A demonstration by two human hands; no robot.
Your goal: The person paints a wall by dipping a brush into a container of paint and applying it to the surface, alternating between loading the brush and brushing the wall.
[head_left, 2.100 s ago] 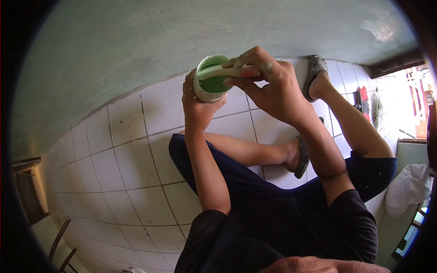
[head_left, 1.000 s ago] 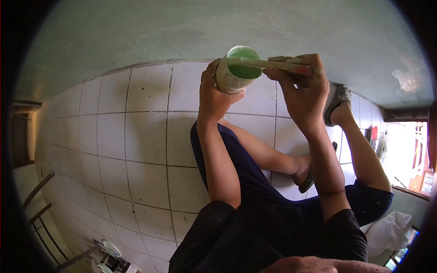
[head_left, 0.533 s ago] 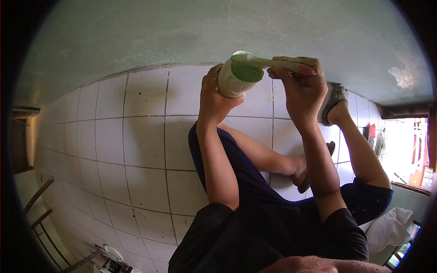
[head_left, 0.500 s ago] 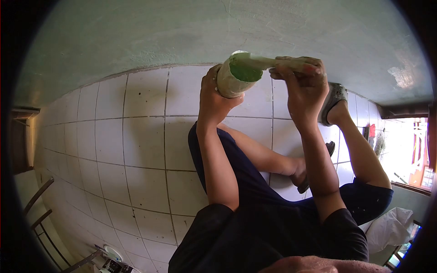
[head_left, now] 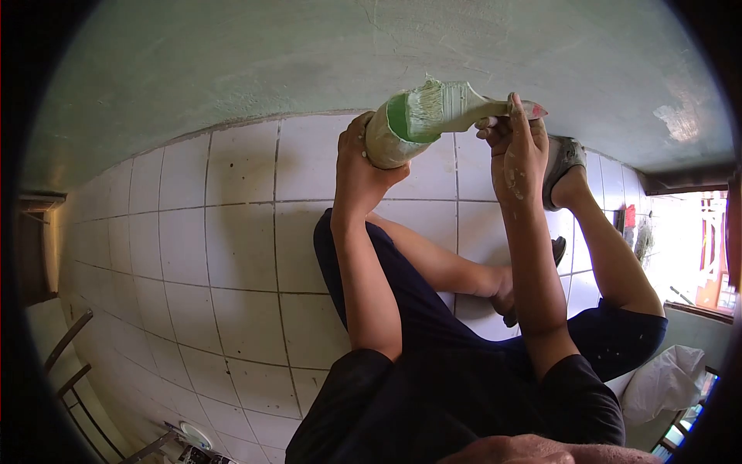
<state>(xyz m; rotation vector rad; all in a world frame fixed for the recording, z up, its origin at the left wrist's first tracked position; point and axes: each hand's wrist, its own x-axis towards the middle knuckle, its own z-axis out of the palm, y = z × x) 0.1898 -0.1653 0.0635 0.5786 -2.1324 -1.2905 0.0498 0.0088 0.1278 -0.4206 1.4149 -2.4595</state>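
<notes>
Pale green paint (head_left: 397, 117) fills part of the cup (head_left: 384, 147) that my left hand (head_left: 358, 164) wraps around, its mouth leaning toward my right side, beside the wall (head_left: 263, 58) and above the white tiles (head_left: 239, 247). My right hand (head_left: 519, 151) pinches the brush (head_left: 462, 107) by its handle, thumb against fingers, the loaded bristles spread across the cup's opening; I can't tell whether they press on the rim. Tipping the cup further could spill paint onto the tiles. A clot hangs at the bristles' upper corner and might drop off with a jerk. Smeared fingers could let the handle twist.
</notes>
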